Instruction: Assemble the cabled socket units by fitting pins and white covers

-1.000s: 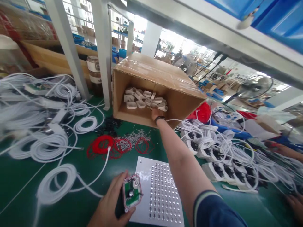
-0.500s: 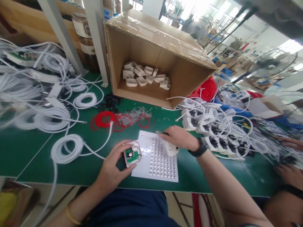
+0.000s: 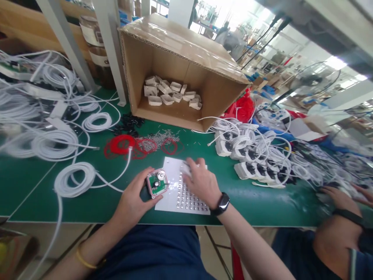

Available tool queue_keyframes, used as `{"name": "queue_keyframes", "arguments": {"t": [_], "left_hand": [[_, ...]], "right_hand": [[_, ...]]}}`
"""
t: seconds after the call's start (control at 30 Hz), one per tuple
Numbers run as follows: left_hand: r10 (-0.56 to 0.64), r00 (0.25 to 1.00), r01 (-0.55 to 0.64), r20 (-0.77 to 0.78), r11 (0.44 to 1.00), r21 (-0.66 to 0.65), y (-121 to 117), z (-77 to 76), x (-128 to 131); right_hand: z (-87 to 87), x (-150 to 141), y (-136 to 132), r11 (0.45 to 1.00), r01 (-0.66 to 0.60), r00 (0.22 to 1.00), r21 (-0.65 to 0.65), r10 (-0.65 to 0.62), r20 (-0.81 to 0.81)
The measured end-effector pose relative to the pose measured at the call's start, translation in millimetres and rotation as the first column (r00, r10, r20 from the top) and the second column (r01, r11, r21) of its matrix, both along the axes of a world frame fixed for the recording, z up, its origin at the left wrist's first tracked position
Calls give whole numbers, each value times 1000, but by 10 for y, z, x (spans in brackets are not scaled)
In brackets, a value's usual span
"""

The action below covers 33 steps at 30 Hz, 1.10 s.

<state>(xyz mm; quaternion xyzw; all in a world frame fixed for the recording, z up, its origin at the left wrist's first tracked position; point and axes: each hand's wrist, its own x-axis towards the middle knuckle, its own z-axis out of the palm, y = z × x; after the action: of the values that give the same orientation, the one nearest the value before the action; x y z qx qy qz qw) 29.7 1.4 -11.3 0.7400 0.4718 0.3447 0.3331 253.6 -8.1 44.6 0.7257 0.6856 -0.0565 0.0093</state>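
My left hand (image 3: 136, 192) grips a small eight-sided housing (image 3: 157, 182), open side up, with a green circuit board, round metal parts and a red seal line round its rim. A white sheet (image 3: 171, 173) with rows of shiny round dots lies beside it on the bench. Over the sheet's upper part, my right hand (image 3: 202, 181) has its fingers and thumb bent round a pale piece (image 3: 190, 169), blurred and mostly hidden, which looks like a white plastic cover.
A cardboard box (image 3: 186, 58) on its side holds several white housings (image 3: 166, 88). In front lie red rings (image 3: 124, 144) and loose metal pins (image 3: 159, 140). White cable coils (image 3: 75, 179) crowd the left, white units with cables (image 3: 250, 169) the right. A co-worker's hand (image 3: 335, 194) is at far right.
My right hand has moved left across the sheet, and the white cover that showed beneath it is now mostly hidden. The view has shifted slightly. My left hand keeps its hold on the housing.
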Motion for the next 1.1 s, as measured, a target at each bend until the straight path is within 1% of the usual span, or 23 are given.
{"name": "queue_keyframes", "arguments": {"t": [0.07,0.1,0.13,0.17,0.2,0.23,0.27,0.3,0.33,0.37,0.4,0.43,0.47,0.5,0.57,0.6,0.67,0.73,0.83,0.9,0.97,1.03,1.1], "left_hand": [[29,995,-23,-91,998,62,-8,92,26],[45,990,-34,-131,996,85,-13,156,47],[61,984,-44,-165,993,106,-18,226,73],[72,979,-47,-193,990,131,-19,298,103],[72,973,-36,-218,986,164,-18,366,137],[64,969,-15,-240,979,202,-14,426,174],[50,965,13,-258,971,240,-7,474,212],[34,962,44,-272,961,273,0,507,248],[17,959,71,-285,952,297,7,527,283],[6,955,90,-297,946,310,13,535,312],[2,951,100,-308,943,316,18,534,336],[-1,948,107,-318,943,316,23,527,353],[-5,945,113,-327,943,314,26,518,363],[-6,942,116,-334,943,312,30,508,367],[-13,940,125,-342,942,310,40,494,358],[-19,940,132,-342,941,311,45,490,349],[-27,944,137,-328,939,317,51,481,330],[-30,956,127,-292,939,320,49,466,321],[-15,971,95,-238,939,329,39,435,324],[-17,977,88,-213,941,328,42,420,320],[-59,981,111,-186,953,282,62,412,296],[-127,983,151,-132,970,192,93,397,254],[-161,987,163,-32,983,84,124,357,201]], "right_hand": [[-3,47,73,999,21,993,24,-18,-118],[7,73,96,998,37,971,45,-26,-237],[20,96,109,996,72,914,60,-42,-404],[33,111,112,992,122,796,41,-73,-601],[42,116,108,985,169,605,-26,-124,-787],[43,109,99,973,187,362,-133,-194,-912],[35,90,89,954,167,114,-251,-271,-956],[18,59,78,929,121,-92,-350,-341,-936],[-6,18,69,908,70,-235,-413,-388,-891],[-34,-28,62,897,31,-319,-440,-409,-855],[-60,-76,55,898,18,-355,-440,-406,-842],[-80,-121,49,907,20,-352,-421,-388,-852],[-89,-161,42,924,27,-313,-381,-354,-881],[-85,-192,35,948,36,-241,-316,-299,-923],[-39,-227,19,991,10,-22,-131,-130,-991],[-4,-234,10,999,-28,99,-30,-27,-995],[63,-240,-14,986,-124,302,114,147,-942],[96,-261,-45,970,-181,434,162,226,-872],[71,-346,-100,978,-149,575,144,204,-792],[38,-424,-129,988,-91,647,128,157,-746],[18,-485,-140,990,-41,683,134,126,-720],[11,-508,-131,986,-29,656,162,141,-741],[0,-499,-110,987,-8,550,158,136,-824]]}}
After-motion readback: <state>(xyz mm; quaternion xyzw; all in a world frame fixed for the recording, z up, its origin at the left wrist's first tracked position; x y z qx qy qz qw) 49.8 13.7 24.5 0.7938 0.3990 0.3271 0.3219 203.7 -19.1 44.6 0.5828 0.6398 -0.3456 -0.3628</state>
